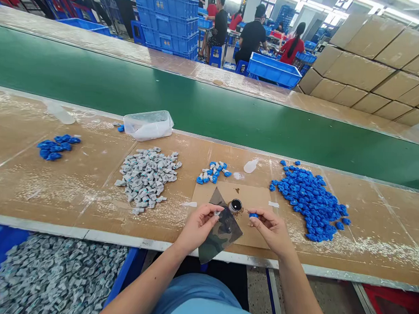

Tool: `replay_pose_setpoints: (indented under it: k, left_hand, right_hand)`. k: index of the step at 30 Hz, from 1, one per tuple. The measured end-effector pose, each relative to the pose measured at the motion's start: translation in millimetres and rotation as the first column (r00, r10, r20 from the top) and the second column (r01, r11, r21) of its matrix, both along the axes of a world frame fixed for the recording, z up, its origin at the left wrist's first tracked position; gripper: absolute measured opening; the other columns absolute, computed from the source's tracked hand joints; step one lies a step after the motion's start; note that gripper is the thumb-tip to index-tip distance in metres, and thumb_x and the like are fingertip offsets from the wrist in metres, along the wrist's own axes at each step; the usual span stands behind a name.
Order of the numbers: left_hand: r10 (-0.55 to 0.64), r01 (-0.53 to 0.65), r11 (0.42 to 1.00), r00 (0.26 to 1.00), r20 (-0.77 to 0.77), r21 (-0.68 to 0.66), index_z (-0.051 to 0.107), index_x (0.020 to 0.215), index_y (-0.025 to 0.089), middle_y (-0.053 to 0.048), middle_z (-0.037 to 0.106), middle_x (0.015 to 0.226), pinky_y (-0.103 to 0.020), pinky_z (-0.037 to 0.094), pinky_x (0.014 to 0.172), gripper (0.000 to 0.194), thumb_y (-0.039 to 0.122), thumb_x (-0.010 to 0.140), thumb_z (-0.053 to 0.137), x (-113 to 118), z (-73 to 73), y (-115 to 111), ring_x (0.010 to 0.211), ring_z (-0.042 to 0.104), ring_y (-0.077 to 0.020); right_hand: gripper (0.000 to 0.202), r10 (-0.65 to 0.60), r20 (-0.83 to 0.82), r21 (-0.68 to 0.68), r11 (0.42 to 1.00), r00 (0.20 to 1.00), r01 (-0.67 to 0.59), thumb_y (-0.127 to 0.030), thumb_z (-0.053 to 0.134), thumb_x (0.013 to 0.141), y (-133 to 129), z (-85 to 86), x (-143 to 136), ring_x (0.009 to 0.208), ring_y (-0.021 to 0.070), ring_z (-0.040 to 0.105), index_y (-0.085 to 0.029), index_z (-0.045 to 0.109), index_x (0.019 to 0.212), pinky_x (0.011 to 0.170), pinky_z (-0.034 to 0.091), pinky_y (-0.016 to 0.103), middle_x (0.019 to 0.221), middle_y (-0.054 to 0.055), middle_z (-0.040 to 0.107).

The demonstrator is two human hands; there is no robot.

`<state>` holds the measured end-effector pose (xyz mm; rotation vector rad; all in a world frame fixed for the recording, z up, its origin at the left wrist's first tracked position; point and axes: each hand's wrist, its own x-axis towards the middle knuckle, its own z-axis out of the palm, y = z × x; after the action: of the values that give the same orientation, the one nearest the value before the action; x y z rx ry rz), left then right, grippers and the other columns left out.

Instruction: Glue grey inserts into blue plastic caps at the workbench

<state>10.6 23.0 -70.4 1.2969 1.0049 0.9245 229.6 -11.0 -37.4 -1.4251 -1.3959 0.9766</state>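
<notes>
Two hands, left hand (pixel 197 226) pinching a grey piece (pixel 216 213), right hand (pixel 270 229) a blue piece (pixel 253 215), flank a small pot (pixel 235 205).

Both forearms are bare, no sleeves showing. No rings or watch on the left hand (pixel 196 227) or right hand (pixel 272 230). Light blue clothing (pixel 204 299) covers the lap.

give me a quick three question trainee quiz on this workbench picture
1. True or false: the right hand pinches a blue part.
2. Which pile lies nearest the right hand: A the grey pile, B the big blue pile, C the small blue pile?
3. What small thing sits on the cardboard sheet between the hands?

Key: 1 true. 2 B. 3 a small round black pot; the left hand holds a small grey part beside it.
</notes>
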Motion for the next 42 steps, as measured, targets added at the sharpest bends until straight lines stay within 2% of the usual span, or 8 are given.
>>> replay_pose_setpoints:
  k: [5, 7, 10, 17, 24, 31, 37, 42]
  left_hand:
    - [-0.014, 0.016, 0.999, 0.999, 0.038, -0.045, 0.068, 0.099, 0.019, -0.005, 0.064, 0.090, -0.030, 0.050, 0.077, 0.023, 0.027, 0.078, 0.060, 0, -4.1, -1, 0.081, 0.058, -0.0164]
    - [-0.015, 0.019, 0.998, 0.998, 0.054, -0.063, 0.068, 0.097, 0.019, -0.006, 0.065, 0.092, -0.031, 0.050, 0.079, 0.023, 0.029, 0.078, 0.061, 1, -4.3, -1, 0.084, 0.059, -0.0171]
    - [-0.022, 0.027, 0.997, 0.998, 0.065, -0.077, 0.068, 0.096, 0.019, -0.007, 0.064, 0.094, -0.031, 0.050, 0.080, 0.023, 0.031, 0.077, 0.062, 1, -3.6, -1, 0.085, 0.060, -0.0174]
    - [-0.015, 0.025, 0.993, 0.996, 0.087, -0.118, 0.068, 0.098, 0.018, -0.006, 0.064, 0.091, -0.031, 0.051, 0.078, 0.027, 0.034, 0.076, 0.064, 2, -4.2, -1, 0.084, 0.060, -0.0175]
    - [-0.010, 0.023, 0.992, 0.995, 0.099, -0.126, 0.069, 0.096, 0.018, -0.006, 0.065, 0.087, -0.030, 0.052, 0.076, 0.024, 0.031, 0.076, 0.064, 3, -4.7, -2, 0.081, 0.060, -0.0166]
    - [0.029, 0.005, 0.978, 0.987, 0.157, -0.207, 0.066, 0.095, 0.017, -0.005, 0.068, 0.088, -0.031, 0.052, 0.079, 0.029, 0.033, 0.071, 0.070, 5, -3.7, -2, 0.082, 0.062, -0.0166]
    - [0.028, 0.010, 0.976, 0.984, 0.174, -0.216, 0.068, 0.090, 0.017, -0.005, 0.069, 0.086, -0.032, 0.052, 0.078, 0.029, 0.035, 0.069, 0.072, 3, -2.7, -2, 0.080, 0.063, -0.0174]
    - [-0.019, 0.075, 0.970, 0.971, 0.238, -0.230, 0.065, 0.093, 0.017, -0.005, 0.070, 0.087, -0.033, 0.053, 0.082, 0.030, 0.034, 0.068, 0.073, 8, 0.3, -5, 0.083, 0.064, -0.0174]
  right_hand:
    - [0.030, -0.091, 0.152, 0.035, 0.996, 0.984, 0.087, -0.047, 0.070, 0.073, 2, 0.3, -3, 0.051, 0.0137, 0.060, -0.019, 0.070, 0.084, 0.050, 0.053, 0.027, 0.063, 0.002, 0.066]
    - [0.022, -0.089, 0.287, 0.118, 0.991, 0.954, 0.057, -0.043, 0.068, 0.076, 5, 4.0, -4, 0.057, 0.0154, 0.063, -0.022, 0.072, 0.081, 0.055, 0.054, 0.028, 0.068, 0.003, 0.069]
    - [0.017, -0.063, 0.429, 0.216, 0.976, 0.901, -0.035, -0.034, 0.061, 0.083, 9, 8.4, -6, 0.076, 0.0184, 0.068, -0.027, 0.073, 0.093, 0.069, 0.056, 0.030, 0.086, 0.004, 0.074]
    - [0.022, -0.035, 0.521, 0.237, 0.966, 0.853, -0.105, -0.028, 0.054, 0.088, 14, 0.0, -9, 0.082, 0.0194, 0.069, -0.027, 0.070, 0.103, 0.075, 0.057, 0.033, 0.095, 0.005, 0.073]
    - [0.022, -0.033, 0.547, 0.262, 0.956, 0.837, -0.133, -0.026, 0.054, 0.088, 15, -0.6, -10, 0.086, 0.0197, 0.067, -0.028, 0.071, 0.103, 0.075, 0.056, 0.033, 0.094, 0.005, 0.073]
    - [0.021, -0.060, 0.515, 0.239, 0.968, 0.855, -0.075, -0.028, 0.057, 0.086, 13, -0.4, -10, 0.080, 0.0187, 0.067, -0.028, 0.072, 0.101, 0.073, 0.055, 0.032, 0.091, 0.005, 0.073]
    - [0.019, -0.006, 0.346, 0.169, 0.984, 0.938, -0.056, -0.027, 0.062, 0.082, 5, 7.6, -13, 0.076, 0.0173, 0.068, -0.026, 0.073, 0.098, 0.069, 0.057, 0.029, 0.089, 0.004, 0.074]
    - [0.019, 0.095, 0.241, 0.159, 0.978, 0.966, -0.136, -0.022, 0.064, 0.081, -4, 9.6, -31, 0.080, 0.0166, 0.068, -0.025, 0.072, 0.098, 0.072, 0.057, 0.028, 0.091, 0.005, 0.073]
